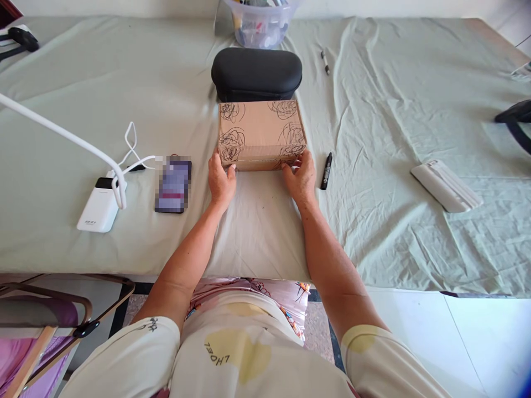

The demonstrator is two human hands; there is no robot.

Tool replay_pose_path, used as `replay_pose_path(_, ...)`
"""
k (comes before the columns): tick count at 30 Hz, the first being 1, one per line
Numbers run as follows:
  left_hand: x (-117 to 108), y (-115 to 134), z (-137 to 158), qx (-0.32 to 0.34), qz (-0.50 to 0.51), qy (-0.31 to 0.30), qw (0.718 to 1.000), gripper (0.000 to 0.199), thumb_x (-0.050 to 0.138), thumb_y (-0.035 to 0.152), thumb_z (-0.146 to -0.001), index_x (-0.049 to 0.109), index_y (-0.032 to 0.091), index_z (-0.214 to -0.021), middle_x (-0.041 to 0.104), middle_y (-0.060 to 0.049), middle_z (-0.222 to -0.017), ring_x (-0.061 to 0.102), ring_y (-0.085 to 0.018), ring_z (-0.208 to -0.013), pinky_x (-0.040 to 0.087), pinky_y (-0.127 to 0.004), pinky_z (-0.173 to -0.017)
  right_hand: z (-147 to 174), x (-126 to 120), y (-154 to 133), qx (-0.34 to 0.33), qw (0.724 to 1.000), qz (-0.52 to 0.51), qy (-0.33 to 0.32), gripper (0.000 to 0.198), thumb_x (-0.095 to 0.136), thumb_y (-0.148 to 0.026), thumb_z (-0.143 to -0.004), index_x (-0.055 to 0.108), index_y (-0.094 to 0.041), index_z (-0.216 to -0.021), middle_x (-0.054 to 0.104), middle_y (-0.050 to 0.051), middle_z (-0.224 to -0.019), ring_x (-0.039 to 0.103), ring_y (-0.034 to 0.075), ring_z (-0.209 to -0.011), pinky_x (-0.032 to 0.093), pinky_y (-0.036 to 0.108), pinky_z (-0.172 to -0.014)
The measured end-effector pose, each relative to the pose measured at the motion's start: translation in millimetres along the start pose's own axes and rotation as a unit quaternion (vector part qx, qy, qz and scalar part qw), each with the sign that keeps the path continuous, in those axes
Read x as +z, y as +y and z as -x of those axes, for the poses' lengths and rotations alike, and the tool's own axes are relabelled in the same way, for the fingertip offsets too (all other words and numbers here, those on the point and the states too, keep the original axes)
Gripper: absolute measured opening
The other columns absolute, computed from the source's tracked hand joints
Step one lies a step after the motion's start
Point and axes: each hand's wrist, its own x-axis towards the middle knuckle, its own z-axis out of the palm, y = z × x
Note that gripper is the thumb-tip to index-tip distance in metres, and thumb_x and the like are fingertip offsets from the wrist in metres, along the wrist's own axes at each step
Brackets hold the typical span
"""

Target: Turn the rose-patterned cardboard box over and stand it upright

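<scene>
A brown cardboard box (261,124) with black scribbled swirls at its corners sits on the cloth-covered table, its lid closed. My left hand (222,179) grips its near left corner, thumb on the front face. At the near right corner, my right hand (302,176) holds the box the same way. The fingers behind the box's sides are partly hidden. Just right of my right hand lies a black marker (326,171), capped. Directly behind the box is a black hard case (256,73) with rounded ends.
On the left lie a phone (173,186) and a white power bank (99,205) with a white cable. A pen (325,63) and a clear plastic tub (262,25) are toward the back. A white pack (446,186) rests on the right of the wrinkled tablecloth (373,232).
</scene>
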Motion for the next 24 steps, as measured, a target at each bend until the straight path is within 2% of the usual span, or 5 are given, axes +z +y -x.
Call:
replay_pose_path(8,2.5,-0.7,2.2,0.057,0.004,0.040,0.998,0.053,0.060,0.030,-0.109,0.044,0.017,-0.158,0.063,-0.019,-0.150,0.064,-0.026,-0.142,0.057,-0.037,-0.121,0.7,1.7,-6.6,-0.034,0.997,-0.001,0.067,0.051,0.054,-0.034,-0.089,0.054,-0.023,-0.139,0.067,0.011,-0.120,0.065,0.023,-0.098,0.056,0.039,-0.083)
replay_pose_path(13,2.2,-4.4,1.4,0.002,0.017,0.008,1.000,0.054,0.058,0.019,-0.102,0.049,0.016,-0.155,0.057,-0.019,-0.161,0.055,-0.026,-0.155,0.047,-0.037,-0.134,1.7,1.4,-6.0,0.021,0.999,-0.002,0.029,0.052,0.054,-0.035,-0.084,0.055,-0.023,-0.134,0.067,0.010,-0.119,0.066,0.023,-0.094,0.055,0.038,-0.079)
replay_pose_path(16,1.5,-6.4,-0.1,-0.001,0.022,-0.018,1.000,0.060,0.055,0.019,-0.098,0.046,0.015,-0.157,0.059,-0.019,-0.160,0.058,-0.027,-0.151,0.048,-0.041,-0.133,0.3,1.6,-6.0,0.009,0.998,0.001,0.058,0.052,0.052,-0.037,-0.084,0.057,-0.022,-0.134,0.068,0.011,-0.119,0.068,0.023,-0.094,0.055,0.039,-0.079)
replay_pose_path(20,4.2,-4.0,0.9,0.076,0.045,-0.023,0.996,0.058,0.049,0.030,-0.105,0.041,0.019,-0.162,0.055,-0.017,-0.165,0.055,-0.024,-0.154,0.048,-0.040,-0.133,-2.8,1.0,-7.6,-0.014,0.993,-0.019,0.114,0.047,0.051,-0.039,-0.087,0.055,-0.023,-0.131,0.069,0.011,-0.118,0.069,0.024,-0.100,0.056,0.037,-0.078)
replay_pose_path(24,10.5,-5.8,4.0,0.066,0.053,-0.030,0.996,0.070,0.051,0.049,-0.110,0.029,0.020,-0.170,0.043,-0.018,-0.175,0.046,-0.026,-0.163,0.041,-0.042,-0.139,-2.6,0.7,-7.6,0.027,0.997,-0.025,0.070,0.051,0.054,-0.040,-0.083,0.055,-0.022,-0.131,0.068,0.012,-0.119,0.069,0.024,-0.098,0.056,0.035,-0.075)
